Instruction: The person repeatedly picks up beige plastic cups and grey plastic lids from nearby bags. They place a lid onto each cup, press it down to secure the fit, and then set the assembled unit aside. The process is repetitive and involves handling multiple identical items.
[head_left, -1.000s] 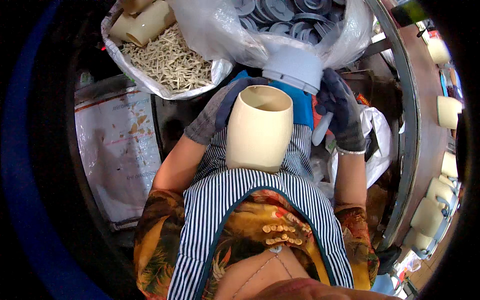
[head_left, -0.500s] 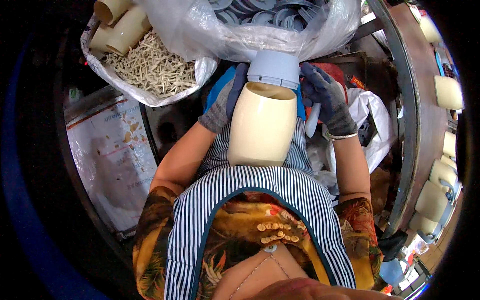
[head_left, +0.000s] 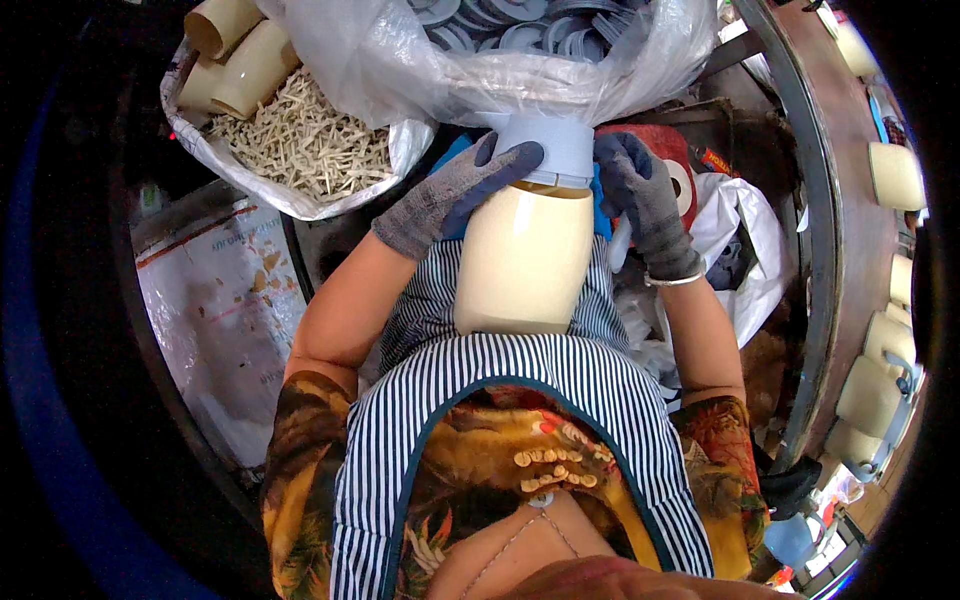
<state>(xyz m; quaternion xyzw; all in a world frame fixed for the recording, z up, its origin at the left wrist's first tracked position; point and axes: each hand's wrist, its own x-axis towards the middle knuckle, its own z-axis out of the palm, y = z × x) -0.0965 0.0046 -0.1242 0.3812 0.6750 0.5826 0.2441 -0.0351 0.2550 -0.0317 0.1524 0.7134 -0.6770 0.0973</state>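
Observation:
A cream, barrel-shaped plastic body [head_left: 525, 260] stands on my lap, its mouth away from me. Over its mouth sits a grey-blue plastic collar [head_left: 560, 150], slightly tilted, with a thin gap showing the body's inner rim. My left hand [head_left: 465, 190], in a grey and navy glove, grips the collar's left side, thumb pressed on its front. My right hand [head_left: 645, 200], gloved alike, is closed with curled fingers beside the collar's right edge; whether it touches is unclear. A pale blue handle-like piece [head_left: 620, 245] shows below the right hand, mostly hidden by it.
Beyond my knees is a clear plastic bag [head_left: 500, 85] of grey-blue round parts [head_left: 520, 40]. A white sack [head_left: 300, 205] at far left holds beige strips [head_left: 310, 145] and cream bodies [head_left: 255, 75]. A red object [head_left: 660, 160] and white bag [head_left: 755, 230] lie right, beside a metal-edged bench [head_left: 850, 200].
My left hand has moved right onto the collar, its thumb now on the front. The collar has shifted right and lower onto the body's mouth. The right hand's fingers have curled in more.

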